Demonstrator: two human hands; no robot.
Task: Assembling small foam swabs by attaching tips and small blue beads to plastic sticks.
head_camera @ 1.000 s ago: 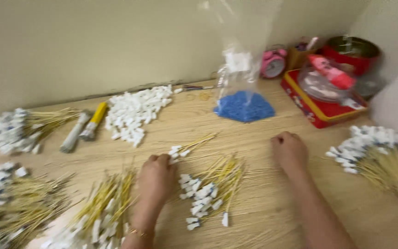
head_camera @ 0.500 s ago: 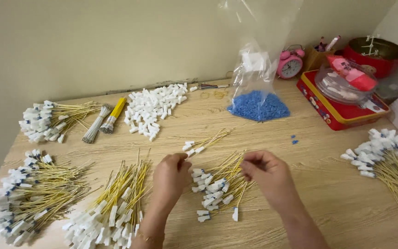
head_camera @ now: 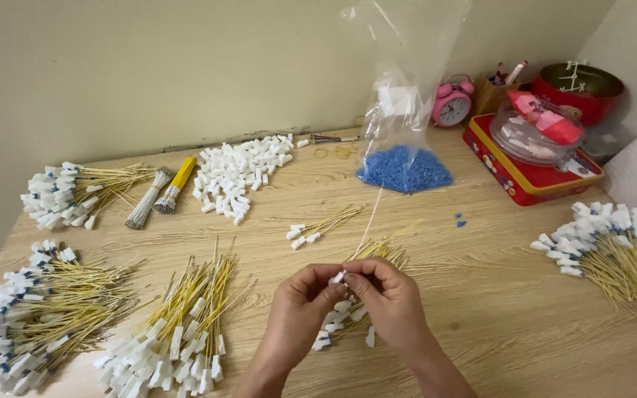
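Together left hand (head_camera: pixel 300 309), right hand (head_camera: pixel 392 298) pinch white-capped wire (head_camera: pixel 366 225) above table (head_camera: pixel 495 295).

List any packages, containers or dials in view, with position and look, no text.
Clear plastic bag: back centre, upright, blue beads pooled at its base.
Red tin: right rear, flat, rectangular, a clear domed tub on top.
Round red tin: far right corner.
Pink alarm clock: behind the bag, white dial.
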